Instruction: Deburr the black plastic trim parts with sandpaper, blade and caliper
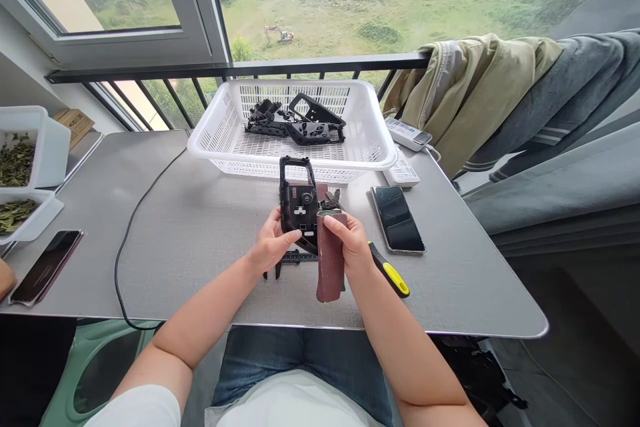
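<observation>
Black plastic housing (295,203), a moulded frame with square cut-outs, stands nearly upright above the middle of the counter (450,280), just in front of the basket. The left hand (273,243) has a closed grip on its lower part, with the fingers (287,237) wrapped across the face. The right hand (345,240) is closed on a strip of reddish-brown sandpaper (330,263), which hangs down past the palm and sits right up against the housing (whether anything stiff is folded inside it is hard to tell from here). A dark caliper (295,257) lies on the counter directly below the hands, and a screwdriver with a yellow-and-black handle (390,278) lies just beside the right wrist. Farther right are a smartphone (397,219) and a white remote (401,172). A white plastic basket (370,120) at the top centre of the frame holds a small pile of similar black plastic parts (295,121). At the left edge sit white tubs of dried green leaves (17,167), with a second phone (45,267) below them and a black cable (123,267) curving across the counter
</observation>
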`<act>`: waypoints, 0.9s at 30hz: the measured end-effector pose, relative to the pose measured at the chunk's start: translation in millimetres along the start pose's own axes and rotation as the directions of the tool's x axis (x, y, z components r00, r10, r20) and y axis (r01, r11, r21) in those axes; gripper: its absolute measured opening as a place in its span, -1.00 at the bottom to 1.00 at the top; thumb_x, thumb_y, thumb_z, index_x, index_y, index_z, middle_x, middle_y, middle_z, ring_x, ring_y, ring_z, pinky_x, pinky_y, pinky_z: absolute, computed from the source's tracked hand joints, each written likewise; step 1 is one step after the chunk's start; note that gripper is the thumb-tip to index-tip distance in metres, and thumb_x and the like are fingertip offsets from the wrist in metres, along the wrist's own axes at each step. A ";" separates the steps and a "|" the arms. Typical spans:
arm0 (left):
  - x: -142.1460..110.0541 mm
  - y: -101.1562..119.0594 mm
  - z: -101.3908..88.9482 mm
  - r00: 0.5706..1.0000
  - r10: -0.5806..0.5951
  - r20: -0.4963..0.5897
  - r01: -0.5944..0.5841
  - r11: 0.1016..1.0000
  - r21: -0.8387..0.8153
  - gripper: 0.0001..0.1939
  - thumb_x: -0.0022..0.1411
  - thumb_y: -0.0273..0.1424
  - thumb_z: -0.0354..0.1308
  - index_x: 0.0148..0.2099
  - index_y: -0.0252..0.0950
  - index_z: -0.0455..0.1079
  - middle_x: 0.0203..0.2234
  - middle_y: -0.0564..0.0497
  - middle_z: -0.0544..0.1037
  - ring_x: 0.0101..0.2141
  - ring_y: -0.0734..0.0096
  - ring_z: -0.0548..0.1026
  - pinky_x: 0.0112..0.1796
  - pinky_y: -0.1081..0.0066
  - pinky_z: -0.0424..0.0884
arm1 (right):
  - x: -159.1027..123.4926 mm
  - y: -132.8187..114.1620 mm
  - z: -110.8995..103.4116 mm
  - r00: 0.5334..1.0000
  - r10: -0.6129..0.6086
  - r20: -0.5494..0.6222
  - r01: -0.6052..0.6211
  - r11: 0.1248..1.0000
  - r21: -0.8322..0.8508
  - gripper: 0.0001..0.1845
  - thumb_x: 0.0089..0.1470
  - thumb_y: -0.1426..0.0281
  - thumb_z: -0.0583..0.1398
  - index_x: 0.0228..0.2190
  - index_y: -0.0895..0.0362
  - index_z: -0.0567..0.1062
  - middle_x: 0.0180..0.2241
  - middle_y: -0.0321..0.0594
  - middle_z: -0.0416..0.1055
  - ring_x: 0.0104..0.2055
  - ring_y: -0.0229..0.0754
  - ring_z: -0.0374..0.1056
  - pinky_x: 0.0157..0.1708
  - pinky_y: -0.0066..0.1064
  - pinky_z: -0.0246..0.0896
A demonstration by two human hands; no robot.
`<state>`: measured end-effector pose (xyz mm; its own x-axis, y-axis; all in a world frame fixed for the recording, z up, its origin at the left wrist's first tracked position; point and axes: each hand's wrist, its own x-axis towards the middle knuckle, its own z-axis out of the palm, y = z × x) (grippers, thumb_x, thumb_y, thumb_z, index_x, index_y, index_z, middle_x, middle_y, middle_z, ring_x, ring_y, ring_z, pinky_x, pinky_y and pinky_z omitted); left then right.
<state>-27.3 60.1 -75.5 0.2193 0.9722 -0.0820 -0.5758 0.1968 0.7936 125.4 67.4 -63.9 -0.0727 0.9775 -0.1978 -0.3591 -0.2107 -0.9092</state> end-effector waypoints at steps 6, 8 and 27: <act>0.0 0.2 0.0 1.000 -0.017 -0.006 0.017 1.000 -0.001 -0.49 -0.10 -0.34 0.44 -0.11 -0.24 0.34 -0.22 -0.02 0.58 -0.08 0.17 0.51 0.02 0.16 0.32 | -0.7 -0.4 1.7 1.000 -0.013 0.002 0.013 1.000 -0.006 -0.59 -0.29 0.10 0.36 -0.57 0.12 0.37 -0.64 -0.38 0.32 -0.63 -0.34 0.17 -0.62 -0.48 0.14; -0.1 1.6 0.1 1.000 -0.024 -0.006 0.024 1.000 0.002 -0.49 -0.11 -0.35 0.45 -0.11 -0.24 0.34 -0.23 -0.02 0.58 -0.08 0.15 0.51 0.01 0.15 0.32 | -1.0 -0.5 1.4 1.000 -0.013 0.000 0.013 1.000 -0.010 -0.60 -0.28 0.09 0.36 -0.57 0.12 0.37 -0.63 -0.36 0.33 -0.62 -0.33 0.18 -0.61 -0.47 0.15; -3.6 5.8 4.3 0.998 -0.044 0.033 0.043 0.999 0.007 -0.50 -0.07 -0.35 0.41 -0.06 -0.25 0.36 -0.14 -0.08 0.58 -0.01 0.07 0.49 0.06 0.07 0.31 | -1.0 -0.2 1.7 0.999 -0.033 0.014 0.033 0.999 -0.020 -0.62 -0.26 0.11 0.36 -0.56 0.12 0.39 -0.64 -0.39 0.31 -0.64 -0.33 0.17 -0.61 -0.46 0.14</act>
<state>-28.1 57.2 -68.1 0.2703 0.9580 -0.0963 -0.5604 0.2379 0.7934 123.9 66.4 -62.9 -0.0739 0.9840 -0.1623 -0.3431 -0.1779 -0.9223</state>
